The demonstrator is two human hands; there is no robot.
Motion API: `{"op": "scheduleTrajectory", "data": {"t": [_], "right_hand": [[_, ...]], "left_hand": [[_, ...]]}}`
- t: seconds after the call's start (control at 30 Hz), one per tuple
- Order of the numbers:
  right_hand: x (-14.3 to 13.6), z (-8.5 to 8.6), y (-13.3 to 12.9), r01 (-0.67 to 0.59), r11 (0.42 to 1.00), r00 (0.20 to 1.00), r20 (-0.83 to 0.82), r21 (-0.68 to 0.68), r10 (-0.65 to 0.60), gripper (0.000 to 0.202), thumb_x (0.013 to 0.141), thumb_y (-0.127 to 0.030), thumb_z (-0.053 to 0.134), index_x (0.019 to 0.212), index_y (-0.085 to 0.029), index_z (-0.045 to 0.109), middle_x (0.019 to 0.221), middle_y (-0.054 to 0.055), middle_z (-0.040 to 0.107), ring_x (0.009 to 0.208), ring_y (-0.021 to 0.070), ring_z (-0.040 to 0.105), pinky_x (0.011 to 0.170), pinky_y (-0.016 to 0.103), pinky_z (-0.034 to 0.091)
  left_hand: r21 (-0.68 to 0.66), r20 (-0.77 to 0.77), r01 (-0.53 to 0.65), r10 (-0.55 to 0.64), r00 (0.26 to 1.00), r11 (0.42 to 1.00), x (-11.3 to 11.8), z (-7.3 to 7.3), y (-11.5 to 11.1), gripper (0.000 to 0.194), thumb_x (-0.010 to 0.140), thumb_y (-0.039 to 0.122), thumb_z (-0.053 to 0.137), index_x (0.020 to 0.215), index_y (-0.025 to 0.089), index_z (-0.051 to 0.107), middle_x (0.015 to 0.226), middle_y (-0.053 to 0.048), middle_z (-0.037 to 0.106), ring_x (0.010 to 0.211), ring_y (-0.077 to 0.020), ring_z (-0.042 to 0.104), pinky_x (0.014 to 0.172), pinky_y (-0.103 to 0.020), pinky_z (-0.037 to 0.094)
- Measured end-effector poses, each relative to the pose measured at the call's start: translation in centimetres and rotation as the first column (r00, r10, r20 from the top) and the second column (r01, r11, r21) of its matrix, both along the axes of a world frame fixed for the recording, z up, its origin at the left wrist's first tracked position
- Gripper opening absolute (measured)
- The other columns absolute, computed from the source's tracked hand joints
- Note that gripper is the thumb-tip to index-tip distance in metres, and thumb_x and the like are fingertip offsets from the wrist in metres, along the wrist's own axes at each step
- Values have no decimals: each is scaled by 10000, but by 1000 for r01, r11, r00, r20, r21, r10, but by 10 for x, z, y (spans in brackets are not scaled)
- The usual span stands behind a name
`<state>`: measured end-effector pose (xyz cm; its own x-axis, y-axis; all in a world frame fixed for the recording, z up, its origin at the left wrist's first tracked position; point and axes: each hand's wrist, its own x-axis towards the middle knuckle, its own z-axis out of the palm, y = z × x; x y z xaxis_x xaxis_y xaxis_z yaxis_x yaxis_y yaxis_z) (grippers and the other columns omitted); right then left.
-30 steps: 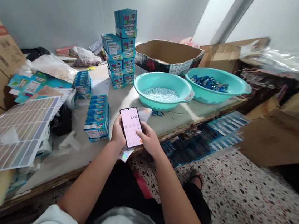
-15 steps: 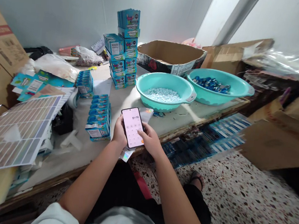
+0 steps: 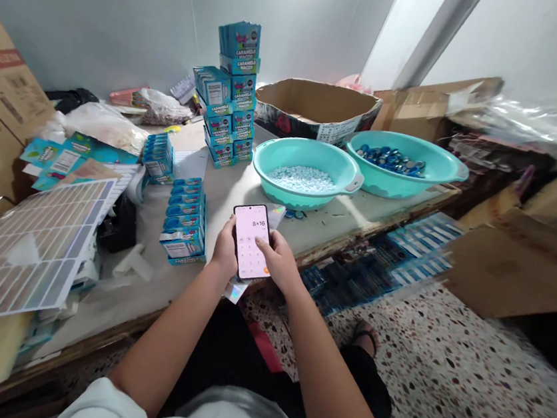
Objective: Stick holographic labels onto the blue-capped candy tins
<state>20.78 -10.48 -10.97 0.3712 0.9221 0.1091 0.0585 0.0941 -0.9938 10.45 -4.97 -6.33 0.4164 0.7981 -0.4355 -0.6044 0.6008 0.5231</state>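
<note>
A phone (image 3: 252,253) with a pink-white calculator screen reading 8×16 is held over the table's front edge. My left hand (image 3: 225,250) grips its left side. On the right side, my right hand (image 3: 279,259) holds it, with the thumb over the keypad. Beneath the phone lies a shiny clear sheet (image 3: 235,291). Just left of my left hand stands a blue box of packets (image 3: 184,225). Behind the phone is a turquoise basin (image 3: 305,195) with small pale pieces.
A tall stack of blue boxes (image 3: 235,97) stands at the back. Right of it are an open carton (image 3: 321,96) and a second turquoise basin (image 3: 402,183) holding blue-wrapped pieces. A printed label sheet (image 3: 27,247) lies at left. Blue packets (image 3: 377,267) are below the table's edge.
The phone is now more upright and slightly to the right in my hands. My right thumb has moved up the keypad. The display still reads 8×16.
</note>
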Motion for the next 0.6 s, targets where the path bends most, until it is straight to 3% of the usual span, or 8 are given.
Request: {"op": "scheduleTrajectory", "data": {"t": [0.6], "right_hand": [[-1,4,0,21,999,998,53,-24,-20,357,793,-526,639,946,-205,602,931,48,702,863,253,639,754,366,501]], "left_hand": [[30,-37,10,-9,999,999,0,2,-2,415,969,419,506,1171,118,707,908,-118,785,917,-289,763,929,-412,580]]}}
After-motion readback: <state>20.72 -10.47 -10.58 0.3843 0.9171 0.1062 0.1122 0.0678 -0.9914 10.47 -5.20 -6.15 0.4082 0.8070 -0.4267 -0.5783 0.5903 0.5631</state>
